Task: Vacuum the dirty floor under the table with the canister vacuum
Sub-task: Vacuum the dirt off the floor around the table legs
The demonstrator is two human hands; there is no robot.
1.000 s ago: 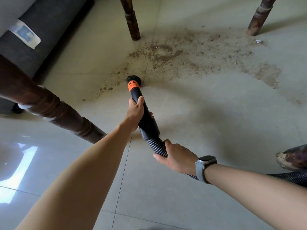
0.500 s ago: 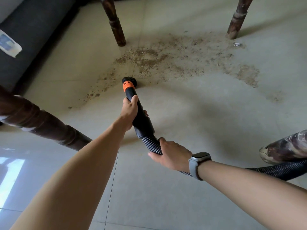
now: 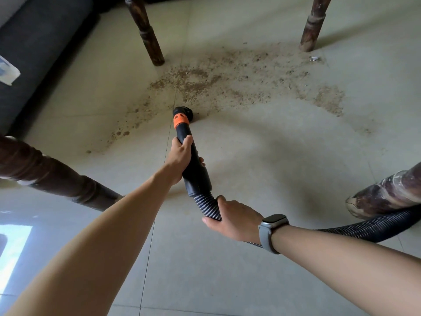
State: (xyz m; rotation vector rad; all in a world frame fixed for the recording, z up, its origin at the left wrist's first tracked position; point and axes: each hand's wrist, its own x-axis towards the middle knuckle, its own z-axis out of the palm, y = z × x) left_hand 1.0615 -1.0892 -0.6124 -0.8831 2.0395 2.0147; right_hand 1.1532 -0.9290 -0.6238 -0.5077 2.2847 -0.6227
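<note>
The left hand (image 3: 181,156) grips the black wand (image 3: 193,165). The right hand (image 3: 234,221) grips the ribbed hose (image 3: 208,207) just behind. Dirt (image 3: 227,80) lies beyond the nozzle (image 3: 183,114).

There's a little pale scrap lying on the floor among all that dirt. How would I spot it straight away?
Start at the far right table leg, the upright dark wooden one at the top of the view. Just below and right of its foot, at the far edge of the brown dirt patch, lies the pale scrap. It is whitish and crumpled, unlike the brown crumbs around it.
</note>
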